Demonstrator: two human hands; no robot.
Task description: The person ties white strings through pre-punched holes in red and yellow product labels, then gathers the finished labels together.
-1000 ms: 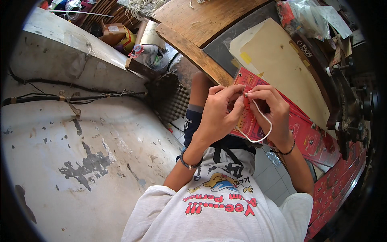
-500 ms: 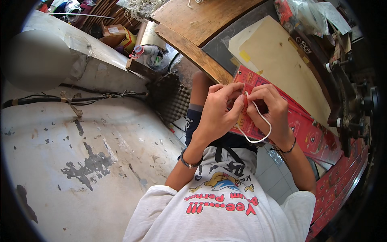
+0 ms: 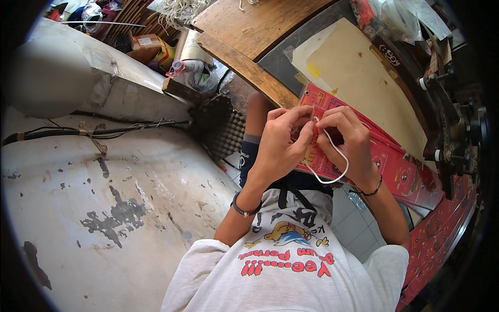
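My left hand (image 3: 280,139) is closed in a pinch on the edge of a red printed sheet (image 3: 323,98), thumb pointing toward the other hand. The sheet looks glossy, with a small round eyelet (image 3: 306,93) near its far corner. Close beside it, my right hand (image 3: 354,136) pinches a white cord (image 3: 344,155) near a spot on the red sheet. The cord hangs in a loop below both hands, and its other end runs up to the sheet under my left hand. My fingers hide exactly where the cord meets the sheet.
More red printed sheets (image 3: 408,182) lie to the right. Beyond the hands stand a wooden table (image 3: 270,28) and a beige board (image 3: 364,67). A dark metal device with knobs (image 3: 452,130) is at far right. A worn white surface (image 3: 130,171) fills the left, crossed by black cables (image 3: 57,134).
The hands keep almost the same pinch. My right fingertips have shifted very slightly at the cord's end; the whole view has tilted a little.
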